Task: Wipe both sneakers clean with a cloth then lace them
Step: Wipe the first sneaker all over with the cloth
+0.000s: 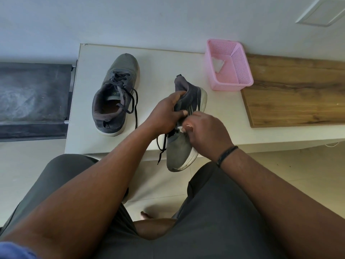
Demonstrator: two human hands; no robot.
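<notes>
Two hands work the near sneaker (183, 128) off the counter (168, 58) edge: our left hand (169, 111) grips its collar, right-hand fingers (188, 126) pinch the cloth (179, 128), which may snag the dangling lace (162, 148).

Grey sneakers (116, 94), black laces (134, 107), pink basket (242, 71)

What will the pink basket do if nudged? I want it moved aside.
The pink basket looks like thin perforated plastic holding only a white scrap, so it is probably light and should slide easily. Its wide base suggests it is unlikely to tip.
</notes>
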